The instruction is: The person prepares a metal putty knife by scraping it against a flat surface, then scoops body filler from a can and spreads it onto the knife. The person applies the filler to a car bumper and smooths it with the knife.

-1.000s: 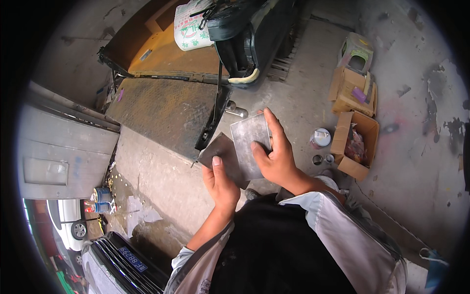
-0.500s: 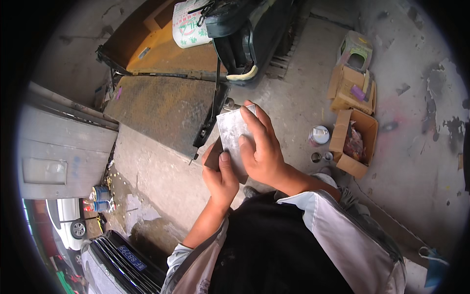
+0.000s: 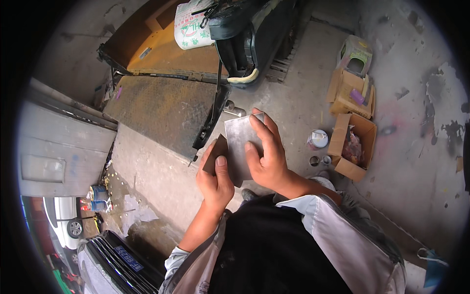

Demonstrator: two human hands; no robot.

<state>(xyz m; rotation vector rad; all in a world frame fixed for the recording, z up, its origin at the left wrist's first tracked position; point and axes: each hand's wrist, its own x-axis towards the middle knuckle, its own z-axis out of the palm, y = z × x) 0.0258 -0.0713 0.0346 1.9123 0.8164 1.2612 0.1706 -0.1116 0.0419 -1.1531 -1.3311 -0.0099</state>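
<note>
My right hand (image 3: pixel 269 157) grips a flat grey rectangular plate (image 3: pixel 237 144) by its right side, with the thumb across its face and fingers round the edge. It has a dull metallic look with paler smears. Left of it, my left hand (image 3: pixel 214 181) is closed round a dark brown flat piece (image 3: pixel 215 154), its thumb upright along the near side. The brown piece leans beside the plate's left edge; whether they touch lower down cannot be made out. What the brown piece is made of is unclear.
A worn metal ramp (image 3: pixel 161 110) and a dark bumper-like car part (image 3: pixel 237 49) lie ahead. At right are an open cardboard box (image 3: pixel 367 127) and a tin (image 3: pixel 318 138). Stacked car panels (image 3: pixel 115 259) stand lower left, with paint cans (image 3: pixel 99 198) beyond.
My left thumb has come off the plate's face onto the brown piece. The hands have drawn slightly apart, the plate shifting a little right and nearer, more of the brown piece showing.
</note>
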